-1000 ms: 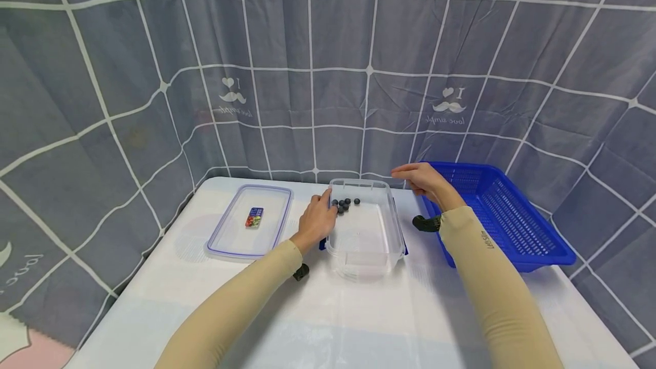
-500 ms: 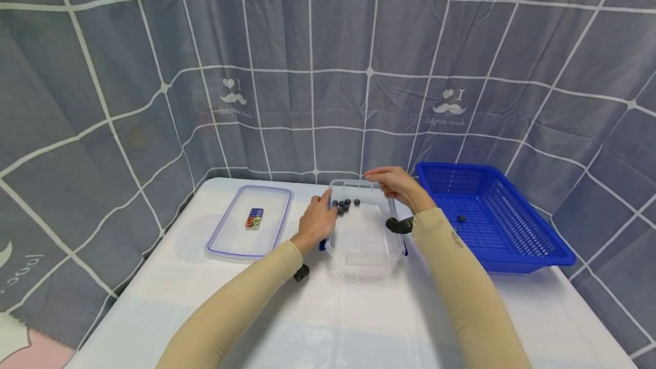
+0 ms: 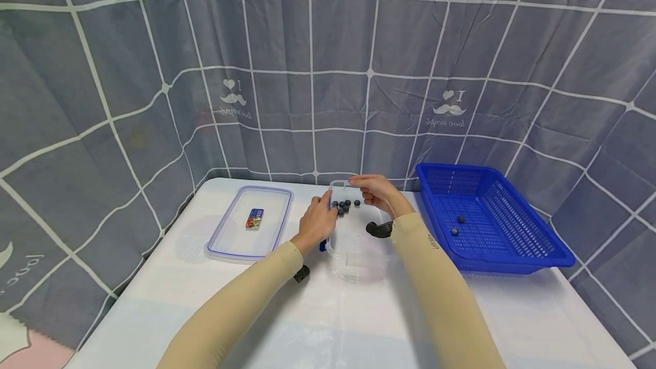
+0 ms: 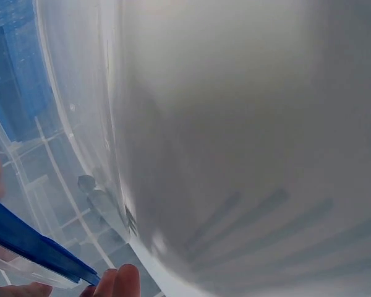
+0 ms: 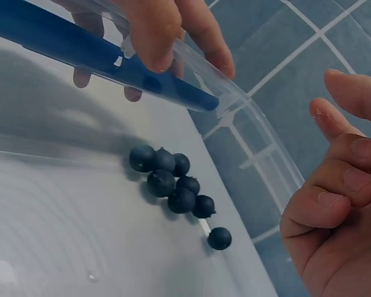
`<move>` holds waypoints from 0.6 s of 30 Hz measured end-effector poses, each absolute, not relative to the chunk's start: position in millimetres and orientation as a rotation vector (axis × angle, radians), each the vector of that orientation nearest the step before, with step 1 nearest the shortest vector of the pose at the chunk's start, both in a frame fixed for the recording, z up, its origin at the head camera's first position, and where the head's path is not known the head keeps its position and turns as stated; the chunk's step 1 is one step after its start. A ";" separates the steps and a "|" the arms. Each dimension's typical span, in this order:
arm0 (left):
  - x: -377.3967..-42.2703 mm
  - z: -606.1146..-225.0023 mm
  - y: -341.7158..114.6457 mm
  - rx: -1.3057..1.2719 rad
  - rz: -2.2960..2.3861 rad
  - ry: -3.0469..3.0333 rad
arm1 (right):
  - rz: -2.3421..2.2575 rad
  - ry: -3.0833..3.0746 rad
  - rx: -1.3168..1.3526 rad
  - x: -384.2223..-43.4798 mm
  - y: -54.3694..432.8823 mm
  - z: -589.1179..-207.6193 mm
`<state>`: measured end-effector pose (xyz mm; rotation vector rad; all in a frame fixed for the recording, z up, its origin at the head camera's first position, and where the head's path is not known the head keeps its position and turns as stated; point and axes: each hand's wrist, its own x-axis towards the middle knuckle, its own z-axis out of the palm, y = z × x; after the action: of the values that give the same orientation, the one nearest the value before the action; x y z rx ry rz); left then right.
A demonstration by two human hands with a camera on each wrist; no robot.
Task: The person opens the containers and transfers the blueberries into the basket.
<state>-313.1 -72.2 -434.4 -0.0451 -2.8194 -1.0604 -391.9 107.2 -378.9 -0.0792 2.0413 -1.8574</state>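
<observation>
Mid-frame, the left hand (image 3: 318,218) grips the side of the clear box (image 3: 353,238). The right hand (image 3: 380,193) is above it, some fingers (image 5: 346,176) curled, near the blueberries (image 5: 182,200).

The container (image 3: 353,235) is clear, smooth plastic with glossy walls; its latch (image 5: 55,40) is opaque blue plastic of low sheen. The lid (image 3: 241,238) is translucent plastic; whether its label (image 3: 254,218) is paper or film cannot be told. The basket (image 3: 504,263) is perforated plastic, semi-gloss. The berries (image 5: 181,200) have matt skins. The curtain (image 3: 338,33) is creased cloth, largely matt. The sleeves (image 3: 225,306) are smooth, matt cloth.
</observation>
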 end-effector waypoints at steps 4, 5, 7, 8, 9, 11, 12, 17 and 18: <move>-313.0 -434.6 -71.3 -0.041 -1.054 -2.817 | -1.900 2.025 -0.050 -392.8 101.7 -386.2; -313.2 -434.7 -71.0 -0.043 -1.053 -2.817 | -1.910 2.023 -0.040 -393.1 100.7 -388.2; -313.5 -434.8 -70.6 -0.046 -1.049 -2.816 | -1.927 2.016 -0.019 -393.6 98.9 -392.6; -313.7 -435.1 -70.4 -0.047 -1.044 -2.818 | -1.935 2.012 -0.003 -394.0 98.1 -395.0; -313.6 -435.2 -70.5 -0.048 -1.040 -2.820 | -1.940 2.006 0.011 -394.2 97.2 -397.5; -313.0 -435.6 -71.1 -0.041 -1.035 -2.824 | -1.933 2.004 0.038 -394.8 95.2 -402.0; -312.7 -435.7 -71.5 -0.034 -1.031 -2.826 | -1.930 2.004 0.053 -395.1 94.2 -404.0; -312.3 -435.5 -72.5 -0.030 -1.030 -2.832 | -1.930 2.053 0.130 -396.1 92.4 -410.4; -312.5 -435.4 -72.2 -0.035 -1.032 -2.832 | -1.930 2.069 0.135 -396.3 92.9 -411.4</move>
<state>-312.5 -72.2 -435.4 -0.0348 -2.8316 -1.0319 -396.3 92.9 -411.4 0.1355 2.0688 -1.9295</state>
